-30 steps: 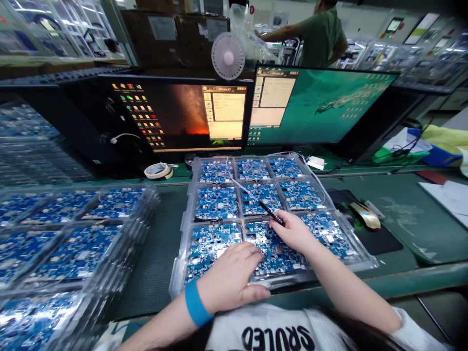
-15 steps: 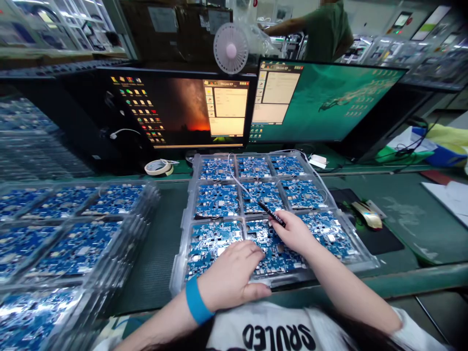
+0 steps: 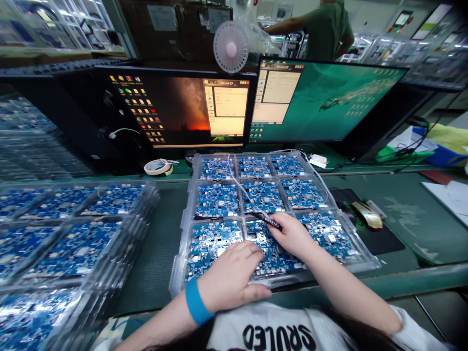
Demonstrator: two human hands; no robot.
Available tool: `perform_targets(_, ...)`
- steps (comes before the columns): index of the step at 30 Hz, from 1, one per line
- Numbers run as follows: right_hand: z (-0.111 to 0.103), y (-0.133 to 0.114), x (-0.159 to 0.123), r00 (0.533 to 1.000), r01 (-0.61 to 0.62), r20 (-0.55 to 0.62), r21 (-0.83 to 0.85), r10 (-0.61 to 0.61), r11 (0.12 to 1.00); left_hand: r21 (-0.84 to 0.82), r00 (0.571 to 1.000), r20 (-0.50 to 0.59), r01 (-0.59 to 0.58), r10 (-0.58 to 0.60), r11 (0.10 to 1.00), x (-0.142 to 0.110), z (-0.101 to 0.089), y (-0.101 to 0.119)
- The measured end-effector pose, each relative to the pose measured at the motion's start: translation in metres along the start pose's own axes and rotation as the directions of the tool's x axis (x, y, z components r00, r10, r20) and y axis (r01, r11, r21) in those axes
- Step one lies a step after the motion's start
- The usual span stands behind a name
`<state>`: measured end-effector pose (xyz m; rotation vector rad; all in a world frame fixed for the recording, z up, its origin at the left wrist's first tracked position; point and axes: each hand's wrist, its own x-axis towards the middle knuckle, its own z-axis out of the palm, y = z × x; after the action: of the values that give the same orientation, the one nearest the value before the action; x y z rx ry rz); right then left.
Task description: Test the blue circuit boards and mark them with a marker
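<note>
We find the right hand (image 3: 292,236) closed on a black pen (image 3: 268,221), its long axis pointing left, and the left hand (image 3: 230,275) open, flat on a circuit board (image 3: 274,261).

Nine blue circuit boards (image 3: 216,200) in one clear plastic tray (image 3: 178,278), three rows of three. One left hand (image 3: 230,275), one right hand (image 3: 292,235), one black pen-shaped tool (image 3: 268,221). Two monitors (image 3: 175,109), one desk fan (image 3: 231,47), one tape roll (image 3: 158,167), one computer mouse (image 3: 367,215), one co-worker (image 3: 327,34).

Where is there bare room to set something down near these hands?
Dark mat shows between the stacked trays and the centre tray; green mat lies right of the mouse pad. Crowded: the circuit boards beneath the left hand and right hand.
</note>
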<state>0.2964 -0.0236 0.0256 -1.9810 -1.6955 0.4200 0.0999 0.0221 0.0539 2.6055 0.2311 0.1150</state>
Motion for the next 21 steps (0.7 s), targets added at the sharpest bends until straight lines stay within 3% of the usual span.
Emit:
perform_targets(10, 0.001, -0.004, 0.006, 0.998, 0.018, 0.062, -0.137, -0.009, 0.990, 0.002, 1.000, 0.005, 0.004, -0.004, 1.000, 0.000, 0.001, 0.000)
perform_targets(13, 0.002, -0.006, 0.003, 0.999, 0.026, 0.048, -0.104, -0.021, 0.994, -0.001, 1.000, -0.012, 0.001, -0.001, 1.000, -0.001, 0.000, 0.000)
perform_targets(17, -0.011, -0.001, -0.009, 0.990, 0.063, -0.125, 0.045, -0.057, 0.997, -0.008, 0.999, -0.046, -0.015, 0.015, 1.000, -0.003, 0.000, 0.001)
perform_targets(21, -0.046, 0.028, -0.028, 0.906, 0.061, -0.422, 0.184, 0.023, 0.981, -0.024, 0.998, -0.060, -0.006, 0.005, 1.000, -0.003, -0.002, 0.001)
